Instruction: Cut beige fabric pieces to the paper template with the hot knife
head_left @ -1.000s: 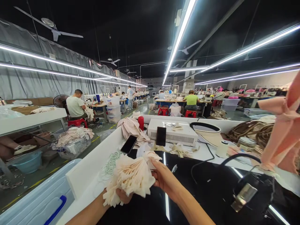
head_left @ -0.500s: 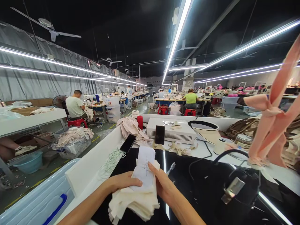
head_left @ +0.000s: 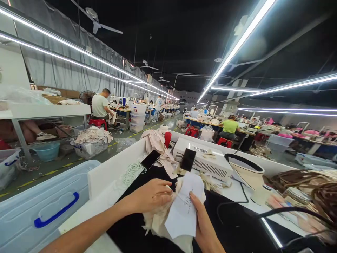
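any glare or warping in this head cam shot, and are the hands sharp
Head view: ceiling light strips blow out white and lines bow from wide-angle distortion; left hand, right hand and the paper slip look fairly sharp; distant workers are small and soft.

Two phones (head_left: 151, 159), white machine (head_left: 202, 161)

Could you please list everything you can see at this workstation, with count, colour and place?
fabric pieces: a bundle, cream, on the black worktop between both hands
paper slip: one, white, atop the bundle
phones: two, black; one flat, other leaning on the box
machine box: one, white, behind the bundle
elastic loops: a heap, white, left of worktop
thread cone: one, red, by draped beige cloth
plastic bin: one, pale blue, bottom left
left hand: gripping the bundle
right hand: holding slip and bundle
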